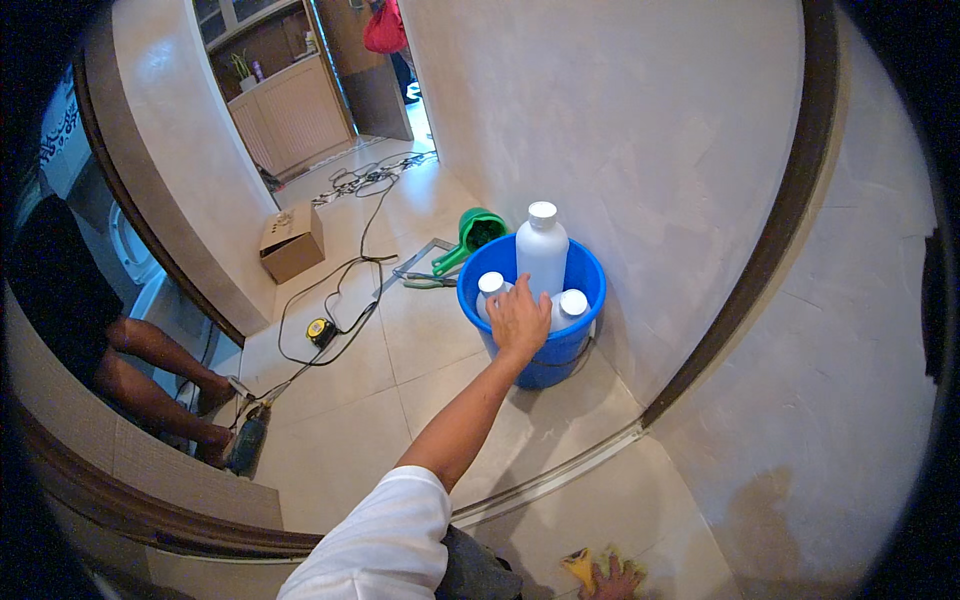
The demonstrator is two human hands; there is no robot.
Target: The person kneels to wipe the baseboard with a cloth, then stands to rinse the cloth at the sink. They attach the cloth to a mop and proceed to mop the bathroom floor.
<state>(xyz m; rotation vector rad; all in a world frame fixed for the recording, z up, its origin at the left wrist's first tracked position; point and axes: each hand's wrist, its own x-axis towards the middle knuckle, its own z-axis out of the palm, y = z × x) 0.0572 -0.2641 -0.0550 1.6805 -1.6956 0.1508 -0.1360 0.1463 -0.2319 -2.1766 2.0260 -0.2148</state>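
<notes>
My left hand [521, 318] reaches over the near rim of a blue bucket [590, 262], its fingers spread among the white bottles. Tallest of these is a white plastic bottle [542, 252] with a white cap, standing just beyond my fingers. A smaller capped bottle [491, 285] is at the left, by my fingertips, and another white-capped bottle [573, 305] is at the right. Whether my fingers touch any bottle is hard to see. At the lower edge, my right hand [612, 580] grips a yellow cloth [579, 566] against the floor; part of that hand is cut off.
Behind the bucket lie a green plastic scoop [482, 230], pliers [430, 280] and a metal square [385, 285]. Black cables [340, 275], a tape measure [320, 331] and a cardboard box [292, 243] are farther left. Beside a power tool [250, 440] is another person [65, 290].
</notes>
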